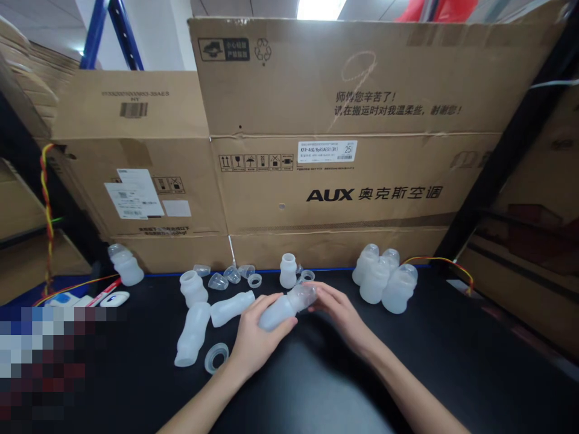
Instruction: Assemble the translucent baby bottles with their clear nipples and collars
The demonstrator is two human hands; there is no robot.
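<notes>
Across the black tabletop (452, 361), under the brown cardboard cartons (335, 181), the work looks partly through. At far right a cluster of capped frosted plastic bottles (384, 280) stands finished, I judge. To my left, three open bottles (199, 313) stand or lie without caps, with loose clear domed caps (226, 277) and a translucent screw ring (216, 357) beside them. My left hand (257, 337) grips the frosted bottle (278, 310) by its body; my right hand (341, 310) pinches its clear cap (304, 295).
</notes>
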